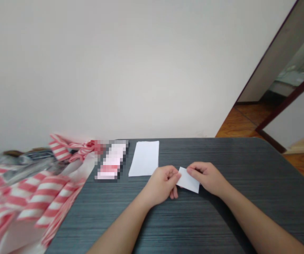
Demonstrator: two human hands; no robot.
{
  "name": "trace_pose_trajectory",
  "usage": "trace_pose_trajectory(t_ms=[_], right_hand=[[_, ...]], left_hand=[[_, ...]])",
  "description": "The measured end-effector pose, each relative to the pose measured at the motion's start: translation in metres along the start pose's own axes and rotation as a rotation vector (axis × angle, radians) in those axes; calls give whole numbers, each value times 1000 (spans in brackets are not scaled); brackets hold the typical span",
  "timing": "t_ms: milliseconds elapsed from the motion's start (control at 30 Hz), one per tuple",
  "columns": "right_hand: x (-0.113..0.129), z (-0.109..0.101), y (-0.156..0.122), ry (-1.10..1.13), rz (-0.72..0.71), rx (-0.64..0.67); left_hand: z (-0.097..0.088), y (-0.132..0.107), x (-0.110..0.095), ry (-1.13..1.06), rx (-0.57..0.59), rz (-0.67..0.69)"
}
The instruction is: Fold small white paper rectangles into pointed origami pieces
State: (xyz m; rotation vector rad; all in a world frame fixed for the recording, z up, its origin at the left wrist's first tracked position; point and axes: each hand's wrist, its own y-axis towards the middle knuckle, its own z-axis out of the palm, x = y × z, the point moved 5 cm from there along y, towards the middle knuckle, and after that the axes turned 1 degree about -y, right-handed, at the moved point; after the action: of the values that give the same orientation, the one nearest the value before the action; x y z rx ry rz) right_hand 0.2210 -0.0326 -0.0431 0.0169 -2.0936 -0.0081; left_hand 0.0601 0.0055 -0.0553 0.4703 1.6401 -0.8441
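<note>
A small white piece of folded paper (189,181) is held up between my two hands, a little above the dark table. My left hand (164,181) pinches its left edge between thumb and fingers. On the upper right side, my right hand (207,176) grips it with thumb and curled fingers. Behind my left hand lies a stack of white paper sheets (144,158), flat on the table. The paper's underside and some of my fingertips are hidden.
The dark wood-grain table (109,218) meets a pale wall (141,70) at its far edge. A blurred pinkish item (112,160) lies at the table's far left. Red-and-white striped cloth (43,190) is heaped beside the table. To the right are a wooden floor (236,123) and a doorway.
</note>
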Motion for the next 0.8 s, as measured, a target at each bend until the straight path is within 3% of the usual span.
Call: trace_pose_trajectory(t_ms=[800], right_hand=[[-6,-11,1,-3,21,29]], left_hand=[[-10,4,5,-101,-52,36]])
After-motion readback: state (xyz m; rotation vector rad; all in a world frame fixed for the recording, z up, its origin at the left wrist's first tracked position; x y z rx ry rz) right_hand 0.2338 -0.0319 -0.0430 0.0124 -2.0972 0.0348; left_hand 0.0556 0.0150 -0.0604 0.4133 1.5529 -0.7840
